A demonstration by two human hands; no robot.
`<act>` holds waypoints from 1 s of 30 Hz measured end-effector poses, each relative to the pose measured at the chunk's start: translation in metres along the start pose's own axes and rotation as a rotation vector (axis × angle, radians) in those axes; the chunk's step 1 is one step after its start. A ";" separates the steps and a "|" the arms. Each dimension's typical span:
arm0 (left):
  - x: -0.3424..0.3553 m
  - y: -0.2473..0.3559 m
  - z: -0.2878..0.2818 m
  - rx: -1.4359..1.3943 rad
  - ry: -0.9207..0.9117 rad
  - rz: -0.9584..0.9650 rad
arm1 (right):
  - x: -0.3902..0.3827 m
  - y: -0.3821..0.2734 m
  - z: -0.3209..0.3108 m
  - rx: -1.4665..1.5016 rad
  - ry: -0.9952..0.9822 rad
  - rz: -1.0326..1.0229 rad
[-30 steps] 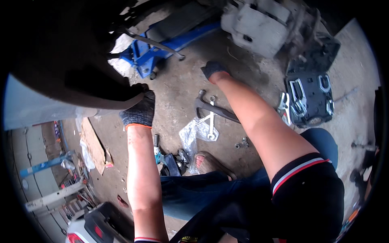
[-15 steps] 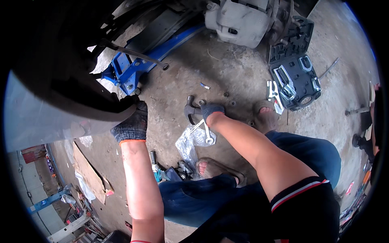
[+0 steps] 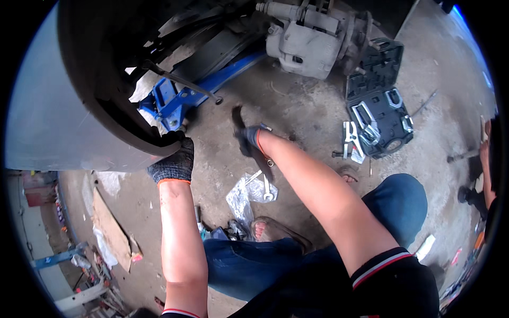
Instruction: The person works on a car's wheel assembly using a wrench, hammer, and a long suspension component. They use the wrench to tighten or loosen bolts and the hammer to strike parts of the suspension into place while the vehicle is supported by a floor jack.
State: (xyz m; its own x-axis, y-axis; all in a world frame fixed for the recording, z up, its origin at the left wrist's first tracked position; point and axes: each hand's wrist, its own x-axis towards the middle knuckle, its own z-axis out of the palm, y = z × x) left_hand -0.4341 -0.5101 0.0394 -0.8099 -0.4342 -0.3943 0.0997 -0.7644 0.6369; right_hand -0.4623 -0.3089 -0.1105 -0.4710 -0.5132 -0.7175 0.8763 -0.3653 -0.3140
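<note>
My left hand [image 3: 174, 159], in a dark knitted glove with an orange cuff, is closed round the lower edge of the car's fender [image 3: 114, 127]. My gloved right hand [image 3: 248, 140] grips a dark hammer [image 3: 237, 115], lifted off the floor and smeared by motion. Below that hand, an open-ended wrench [image 3: 268, 194] lies on a crumpled clear plastic bag [image 3: 238, 200]. A nut or ring [image 3: 270, 162] shows close to the hammer's lower end.
The brake caliper [image 3: 307, 53] hangs at the top, ahead of me. A blue floor jack [image 3: 177, 108] with a bar over it stands at far left. To the right lies an open black tool case [image 3: 389, 124] with metal puller parts [image 3: 351, 135]. Another person's arm [image 3: 485, 164] shows at the right edge.
My right hand has taken up the hammer from the floor and moved slightly left with it. The left hand keeps its hold on the fender. The view has shifted a little.
</note>
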 end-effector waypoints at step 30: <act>0.181 -0.040 -0.079 1.713 -0.220 0.533 | 0.045 -0.053 0.000 0.353 0.136 -0.260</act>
State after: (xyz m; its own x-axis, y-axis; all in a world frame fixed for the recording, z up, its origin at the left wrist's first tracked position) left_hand -0.5392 -0.5958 -0.1102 -0.9616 -0.2690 0.0540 -0.1809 0.7695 0.6125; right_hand -0.5301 -0.3129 -0.1264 -0.6321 -0.2715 -0.7258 0.6318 -0.7228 -0.2799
